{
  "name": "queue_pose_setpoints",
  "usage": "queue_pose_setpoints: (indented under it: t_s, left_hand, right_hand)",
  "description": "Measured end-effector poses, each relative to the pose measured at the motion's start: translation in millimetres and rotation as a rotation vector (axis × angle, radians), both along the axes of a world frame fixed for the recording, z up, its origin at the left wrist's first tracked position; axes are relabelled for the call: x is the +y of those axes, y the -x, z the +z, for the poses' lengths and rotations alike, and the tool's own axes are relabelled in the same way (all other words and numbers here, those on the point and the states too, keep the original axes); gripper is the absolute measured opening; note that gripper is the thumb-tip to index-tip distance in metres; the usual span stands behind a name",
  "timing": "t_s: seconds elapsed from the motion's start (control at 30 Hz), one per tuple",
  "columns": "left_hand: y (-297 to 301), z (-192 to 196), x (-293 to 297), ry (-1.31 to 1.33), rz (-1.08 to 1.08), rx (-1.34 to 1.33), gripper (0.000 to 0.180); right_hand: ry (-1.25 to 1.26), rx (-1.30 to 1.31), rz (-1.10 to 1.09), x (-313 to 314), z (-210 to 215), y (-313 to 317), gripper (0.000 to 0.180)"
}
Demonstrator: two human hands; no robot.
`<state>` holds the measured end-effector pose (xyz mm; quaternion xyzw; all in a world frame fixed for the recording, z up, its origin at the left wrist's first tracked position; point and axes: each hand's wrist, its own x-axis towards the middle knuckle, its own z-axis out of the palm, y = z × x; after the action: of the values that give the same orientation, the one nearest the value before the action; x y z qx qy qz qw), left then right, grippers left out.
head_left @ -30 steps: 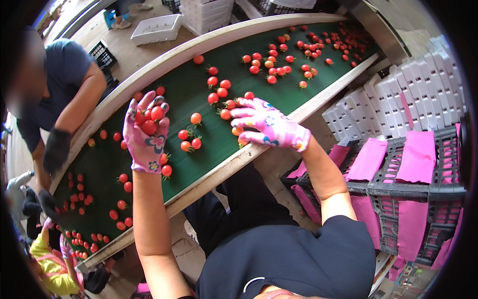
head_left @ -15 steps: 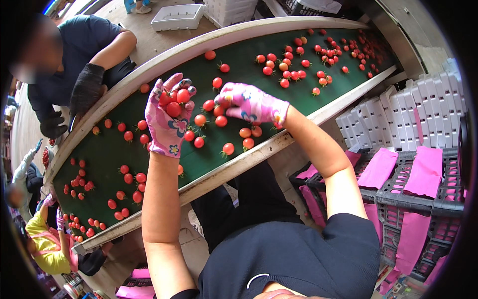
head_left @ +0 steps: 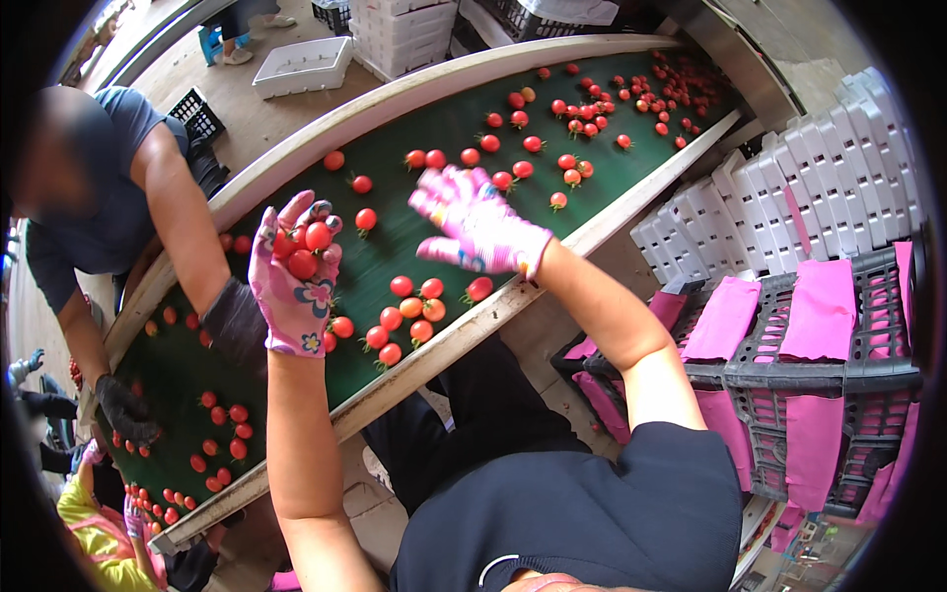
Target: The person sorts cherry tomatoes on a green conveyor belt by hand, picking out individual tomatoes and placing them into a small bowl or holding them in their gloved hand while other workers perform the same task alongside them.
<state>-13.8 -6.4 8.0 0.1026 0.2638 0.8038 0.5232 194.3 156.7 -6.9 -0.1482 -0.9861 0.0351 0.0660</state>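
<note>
Several red cherry tomatoes [head_left: 303, 263] rest in my left hand [head_left: 314, 301], which wears a pink flowered glove. Its fingers curl up around them above the green conveyor belt [head_left: 380, 259]. My right hand [head_left: 478, 225], in a matching glove, hovers palm down with fingers spread and nothing in its grasp. Just beyond its fingertips lie loose cherry tomatoes [head_left: 435, 159]. Between my two hands, toward the near rail, sits a group of red and orange tomatoes [head_left: 392, 318]. More tomatoes are scattered along the belt, densest at the far right.
Across the belt a person in dark gloves [head_left: 237, 321] reaches over its left part. White rails [head_left: 464, 318] border the belt. White crates [head_left: 789, 207] are stacked at my right, beside black crates [head_left: 764, 326] with pink liners. A white tray [head_left: 304, 67] lies on the floor beyond.
My right hand has opened out from its curled pose beside the tomatoes. The left still holds its tomatoes. The person opposite has reached both hands over the belt, and the whole view has shifted.
</note>
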Motion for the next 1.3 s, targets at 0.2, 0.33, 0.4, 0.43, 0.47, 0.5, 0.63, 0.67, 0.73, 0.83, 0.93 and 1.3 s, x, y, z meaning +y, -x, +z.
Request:
queue_pose_setpoints:
  t_s: [0.2, 0.33, 0.4, 0.43, 0.47, 0.5, 0.63, 0.67, 0.73, 0.83, 0.93, 1.3]
  left_hand:
    - [-1, 6, -3, 0.046, 0.003, -0.033, 0.049]
    - [-9, 12, -1, 0.065, 0.002, -0.005, 0.049]
    - [-9, 10, -2, 0.066, 0.004, 0.002, 0.049]
    - [-9, 10, -2, 0.062, 0.004, -0.01, 0.05]
    - [-8, 10, -2, 0.062, 0.016, -0.011, 0.05]
    - [-8, 11, -2, 0.062, 0.028, -0.012, 0.05]
    - [-10, 10, 3, 0.079, 0.024, 0.039, 0.049]
    - [-9, 9, 4, 0.079, 0.008, 0.031, 0.049]
    - [-8, 9, 2, 0.077, -0.011, 0.018, 0.049]
    - [-7, 10, 3, 0.075, 0.019, 0.024, 0.048]
    - [-6, 7, 3, 0.069, 0.021, 0.015, 0.046]
    - [-13, 10, 3, 0.119, 0.024, 0.01, 0.046]
  right_hand:
    - [0.511, 0.312, 0.354, -23, 20, -26, 0.031]
    - [0.006, 0.326, -0.132, 14, 20, -36, 0.042]
    - [0.09, -0.018, -0.318, 7, 17, -44, 0.055]
    - [0.055, 0.066, -0.183, 2, 17, -43, 0.055]
    - [0.136, 0.124, -0.067, -1, 22, -49, 0.047]
    - [0.329, 0.158, -0.036, 2, 29, -48, 0.042]
    - [0.136, 0.44, -0.139, 41, 21, -36, 0.03]
    - [0.054, 0.47, -0.253, 63, 7, -31, 0.03]
    - [0.16, 0.462, -0.43, 108, -14, -20, 0.034]
    - [0.355, 0.29, -0.467, 136, -18, -5, 0.037]
    - [0.277, 0.238, -0.362, 132, -27, 8, 0.034]
    - [0.273, 0.739, -0.236, 13, 44, -50, 0.026]
